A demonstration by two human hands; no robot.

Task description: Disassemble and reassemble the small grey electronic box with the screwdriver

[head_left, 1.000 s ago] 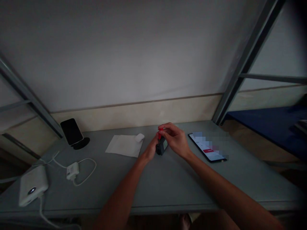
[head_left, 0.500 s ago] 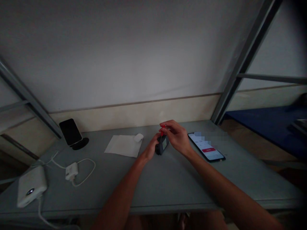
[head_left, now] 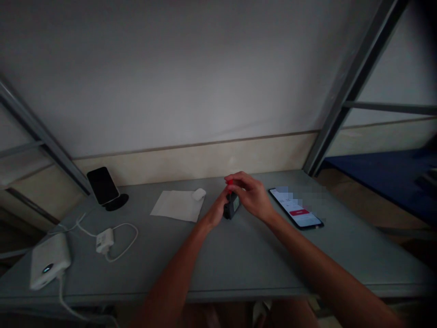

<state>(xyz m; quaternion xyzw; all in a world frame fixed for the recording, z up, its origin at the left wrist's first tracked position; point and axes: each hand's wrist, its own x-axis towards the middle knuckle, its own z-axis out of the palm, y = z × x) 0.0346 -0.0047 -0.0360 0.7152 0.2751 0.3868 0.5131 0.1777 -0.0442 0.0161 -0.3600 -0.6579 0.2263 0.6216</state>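
On the desk (head_left: 235, 259), my left hand (head_left: 215, 213) is closed around the side of a small dark box-shaped device (head_left: 232, 206) with a pale label or screen on its face. The fingers of my right hand (head_left: 251, 193) pinch a small red-handled tool (head_left: 230, 183) upright over the top of that device. Its lower end is hidden by my fingers, so I cannot tell its exact kind or where it touches. My two hands meet at the fingertips.
Right of my hands lies a lit phone (head_left: 296, 208). To the left are white paper (head_left: 177, 205) with a small white piece (head_left: 199, 194), a dark-screened device on a stand (head_left: 102, 186), a white adapter (head_left: 104, 240) with its cable and a white power bank (head_left: 50, 262). A wall stands behind.
My right hand and the red-handled tool have shifted slightly left and lower over the device; less of the tool shows now. The whole view has moved a little.
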